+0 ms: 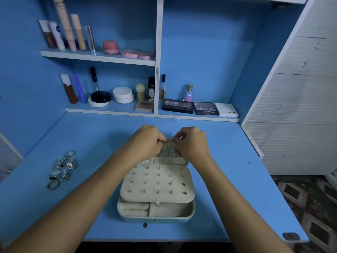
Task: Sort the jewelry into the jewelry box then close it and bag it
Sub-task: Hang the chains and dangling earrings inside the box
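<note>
An open beige jewelry box [156,214] lies on the blue desk in front of me. Its earring panel [156,183] carries several small studs. Behind the panel stands the raised lid [168,150] with a thin chain across it. My left hand [147,141] and my right hand [191,143] are both at the lid's top edge, fingers curled and pinching something small there, probably the chain. What exactly they pinch is hidden. A pile of silver rings [62,169] lies on the desk to the left, apart from both hands.
Shelves behind the desk hold cosmetics: tubes and bottles [67,31], pink jars [111,46], eyeshadow palettes [206,108] and a perfume bottle [189,93]. A white cabinet side [291,106] borders the desk on the right. Patterned floor shows at lower right.
</note>
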Demonstrator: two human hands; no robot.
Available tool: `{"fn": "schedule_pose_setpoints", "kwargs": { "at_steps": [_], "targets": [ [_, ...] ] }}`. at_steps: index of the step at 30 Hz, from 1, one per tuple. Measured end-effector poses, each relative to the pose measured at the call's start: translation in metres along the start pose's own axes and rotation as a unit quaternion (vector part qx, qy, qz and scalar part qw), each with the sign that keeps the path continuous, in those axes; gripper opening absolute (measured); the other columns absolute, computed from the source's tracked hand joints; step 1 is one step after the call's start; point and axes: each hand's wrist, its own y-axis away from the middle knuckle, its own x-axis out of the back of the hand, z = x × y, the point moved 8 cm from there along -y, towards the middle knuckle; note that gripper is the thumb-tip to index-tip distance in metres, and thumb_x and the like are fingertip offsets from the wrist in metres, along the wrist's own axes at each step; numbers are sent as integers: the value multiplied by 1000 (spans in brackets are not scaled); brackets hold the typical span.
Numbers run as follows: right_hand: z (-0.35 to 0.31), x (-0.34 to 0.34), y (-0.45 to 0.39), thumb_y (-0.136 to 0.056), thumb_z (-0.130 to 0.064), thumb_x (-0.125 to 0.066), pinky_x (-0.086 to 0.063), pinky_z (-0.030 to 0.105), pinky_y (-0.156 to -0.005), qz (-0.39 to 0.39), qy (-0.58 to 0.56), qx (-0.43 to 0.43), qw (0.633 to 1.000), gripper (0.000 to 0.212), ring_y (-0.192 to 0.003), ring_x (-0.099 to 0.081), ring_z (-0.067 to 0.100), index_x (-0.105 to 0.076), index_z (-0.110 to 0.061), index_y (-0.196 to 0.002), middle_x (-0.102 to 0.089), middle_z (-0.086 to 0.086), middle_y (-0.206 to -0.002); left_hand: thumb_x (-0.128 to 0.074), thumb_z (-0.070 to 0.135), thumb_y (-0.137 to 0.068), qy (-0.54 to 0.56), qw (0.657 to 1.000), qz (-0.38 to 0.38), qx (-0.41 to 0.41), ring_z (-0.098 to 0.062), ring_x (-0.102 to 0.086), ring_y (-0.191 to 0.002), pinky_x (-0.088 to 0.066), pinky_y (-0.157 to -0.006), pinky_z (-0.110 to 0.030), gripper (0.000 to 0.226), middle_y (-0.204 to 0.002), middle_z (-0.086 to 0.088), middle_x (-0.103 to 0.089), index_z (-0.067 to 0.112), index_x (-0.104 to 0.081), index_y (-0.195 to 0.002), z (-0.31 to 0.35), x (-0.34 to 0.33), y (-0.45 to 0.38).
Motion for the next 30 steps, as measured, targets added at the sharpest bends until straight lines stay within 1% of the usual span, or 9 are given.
{"fn": "schedule_pose_setpoints", "kwargs": {
  "at_steps": [2, 5, 11, 16, 19, 22, 24, 27, 30],
  "targets": [
    [0, -4, -3, -89, -16, -67, -57, 29, -53, 9, 11, 0, 1000, 11, -45, -62, 14, -68, -13, -79, -67, 6, -56, -51, 7, -95, -22, 1000, -10, 0, -22, -58, -93, -45, -74, -26, 33, -91, 0, -53, 20, -77, -112, 2, -3, -2],
    [1, -9, -6, -88, -14, -67, -60, 37, -60, 19, 25, -4, 999, 10, -63, -67, 26, -70, -12, -78, -68, 7, -65, -53, 9, -94, -56, 998, -25, 12, -26, -59, -89, -51, -73, -32, 30, -91, -1, -51, 19, -78, -107, 0, -8, -8],
    [6, -14, -10, -86, -13, -67, -57, 33, -59, 26, 42, -20, 999, 8, -70, -66, 28, -68, -12, -78, -69, 10, -77, -51, 5, -91, -104, 994, -41, 20, -29, -58, -87, -52, -69, -35, 28, -92, -5, -49, 16, -77, -94, -2, -15, -16],
    [9, -17, -11, -83, -10, -65, -45, 25, -52, 27, 53, -37, 998, 13, -73, -64, 27, -63, -18, -73, -68, 8, -80, -52, 4, -92, -124, 990, -57, 35, -28, -58, -87, -47, -66, -34, 27, -100, -7, -52, 15, -76, -95, -2, -22, -21],
    [10, -18, -11, -81, -7, -64, -41, 22, -50, 22, 56, -42, 997, 16, -71, -64, 26, -63, -18, -70, -68, 8, -79, -52, 3, -91, -118, 990, -62, 37, -27, -58, -86, -42, -64, -31, 27, -98, -8, -52, 13, -76, -95, -5, -24, -22],
    [9, -16, -9, -79, -4, -63, -44, 22, -50, 16, 61, -44, 997, 18, -70, -64, 26, -63, -17, -67, -68, 8, -77, -52, 3, -90, -109, 991, -64, 38, -26, -58, -84, -42, -60, -31, 27, -90, -6, -51, 13, -76, -93, -6, -24, -21],
    [10, -14, -6, -76, -2, -61, -45, 23, -50, 6, 62, -44, 997, 20, -70, -64, 26, -61, -18, -64, -67, 7, -77, -51, 3, -89, -93, 992, -72, 42, -27, -59, -83, -50, -62, -34, 29, -88, -6, -54, 13, -77, -95, -4, -23, -19],
    [9, -11, -2, -74, -1, -63, -45, 22, -49, -9, 65, -38, 997, 26, -69, -64, 25, -59, -21, -59, -67, 5, -75, -49, 3, -88, -55, 993, -97, 49, -27, -62, -85, -55, -69, -34, 33, -91, -7, -60, 15, -78, -98, -1, -22, -13],
    [8, -7, 3, -76, -5, -67, -56, 29, -55, -20, 57, -28, 998, 24, -71, -66, 23, -62, -22, -61, -68, 3, -75, -51, 7, -89, -4, 992, -106, 67, -22, -62, -93, -50, -70, -28, 38, -102, -2, -63, 22, -75, -113, -3, -19, -7]
  ]
}}
